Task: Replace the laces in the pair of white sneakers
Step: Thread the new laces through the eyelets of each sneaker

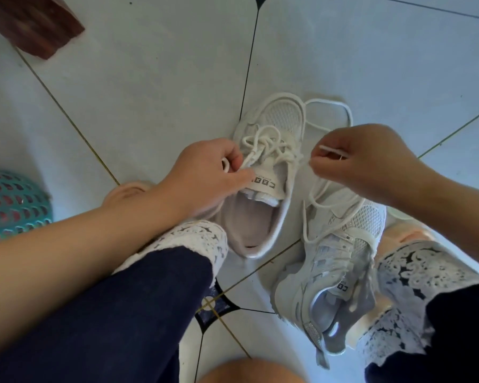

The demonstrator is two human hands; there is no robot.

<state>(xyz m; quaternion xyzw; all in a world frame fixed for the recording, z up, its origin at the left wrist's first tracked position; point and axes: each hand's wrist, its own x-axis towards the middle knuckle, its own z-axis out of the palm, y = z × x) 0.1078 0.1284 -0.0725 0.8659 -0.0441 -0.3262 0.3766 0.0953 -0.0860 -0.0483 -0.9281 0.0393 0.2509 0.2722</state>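
Sneaker (264,189) lies between left hand (205,175), pinching its lace (263,142), and right hand (365,161), pinching a lace tip (332,150).

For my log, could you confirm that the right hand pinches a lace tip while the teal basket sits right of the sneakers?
Not quite: the head view shows the teal basket left of the sneakers. The right hand does pinch a lace tip.
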